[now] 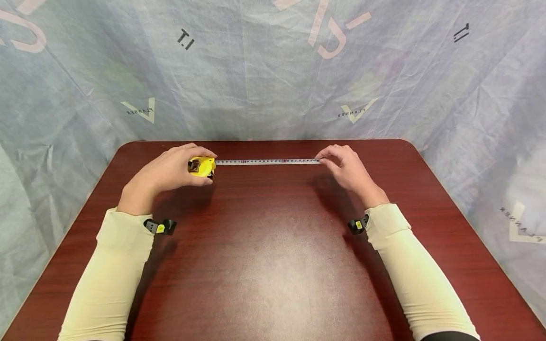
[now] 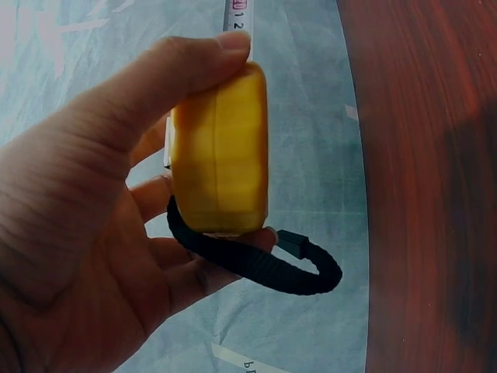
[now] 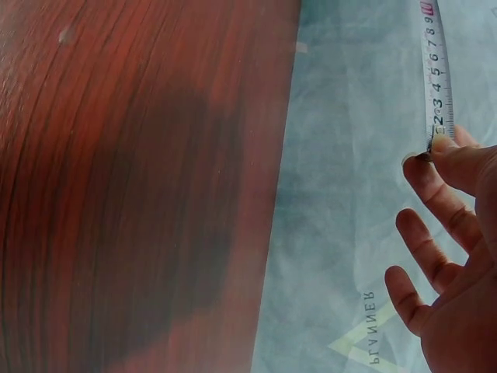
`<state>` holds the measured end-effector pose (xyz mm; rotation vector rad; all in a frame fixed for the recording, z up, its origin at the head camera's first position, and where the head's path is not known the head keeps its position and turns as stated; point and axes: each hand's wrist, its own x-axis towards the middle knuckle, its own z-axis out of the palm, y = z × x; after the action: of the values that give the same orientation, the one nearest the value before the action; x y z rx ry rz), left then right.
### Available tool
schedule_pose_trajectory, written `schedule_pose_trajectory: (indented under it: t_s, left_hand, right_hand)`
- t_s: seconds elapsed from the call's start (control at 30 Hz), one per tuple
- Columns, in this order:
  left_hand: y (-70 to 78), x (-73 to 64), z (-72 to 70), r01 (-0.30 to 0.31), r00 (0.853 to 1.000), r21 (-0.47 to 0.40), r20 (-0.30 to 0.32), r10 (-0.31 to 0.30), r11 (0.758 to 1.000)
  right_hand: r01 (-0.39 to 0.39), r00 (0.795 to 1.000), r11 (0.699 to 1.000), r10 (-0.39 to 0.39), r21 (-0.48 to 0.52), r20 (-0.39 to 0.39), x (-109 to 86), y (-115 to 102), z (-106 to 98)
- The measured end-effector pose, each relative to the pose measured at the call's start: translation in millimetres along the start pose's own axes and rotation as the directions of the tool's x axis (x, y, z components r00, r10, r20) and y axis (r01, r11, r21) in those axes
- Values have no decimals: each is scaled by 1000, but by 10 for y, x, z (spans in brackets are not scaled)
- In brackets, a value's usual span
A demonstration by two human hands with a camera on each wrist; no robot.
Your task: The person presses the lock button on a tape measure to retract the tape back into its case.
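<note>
Left hand point(image 1: 168, 168) grips the yellow tape case point(image 1: 204, 165); right hand point(image 1: 349, 168) pinches the white blade point(image 1: 268, 161) at 1 end.

The left grip point(image 1: 164, 168) partly covers the tape case point(image 1: 203, 166). The right wrist view's upper edge crops the blade point(image 3: 436, 70).
</note>
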<state>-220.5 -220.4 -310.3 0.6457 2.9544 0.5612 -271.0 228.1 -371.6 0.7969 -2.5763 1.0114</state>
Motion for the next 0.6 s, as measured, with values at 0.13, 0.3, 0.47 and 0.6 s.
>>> schedule_pose_trajectory:
  t_s: [0.13, 0.3, 0.47, 0.6]
  left_hand:
    - [1, 0, 9, 5, 1000, -12, -5, -5, 1000]
    - [-11, 4, 31, -5, 1000, -17, -20, 5, 1000]
    - [-18, 9, 49, -15, 999, -16, -35, 14, 1000]
    - [-10, 9, 53, -15, 999, -16, -35, 15, 1000]
  right_hand:
    - [-1, 1000, 1000, 1, 6, -1, 7, -25, 21]
    - [-8, 1000, 1000, 8, 13, -1, 12, -61, 48]
    - [4, 1000, 1000, -4, 10, -6, 24, -73, 77]
    - [16, 1000, 1000, -15, 22, -12, 38, -88, 102]
